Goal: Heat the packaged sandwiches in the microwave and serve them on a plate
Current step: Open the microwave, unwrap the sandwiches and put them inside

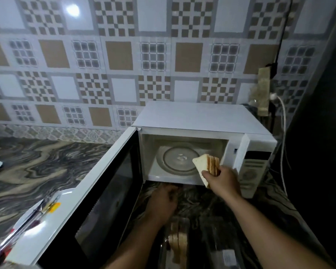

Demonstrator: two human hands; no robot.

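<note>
The right hand [222, 179] grips a stack of triangular sandwiches [208, 167], fingers curled round the lower end, the pointed end reaching into the open microwave [202, 144] above the glass turntable [175, 158]. The left hand [164, 202] lies on the counter [47, 162] below the cavity, fingers loosely bent, apparently holding nothing. A clear package [177, 243] nearer the camera holds another sandwich. No writing is legible.

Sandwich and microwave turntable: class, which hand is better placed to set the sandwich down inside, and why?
Right. The right hand already grips the sandwich at the open microwave, beside the turntable. The left hand is low on the counter.
</note>
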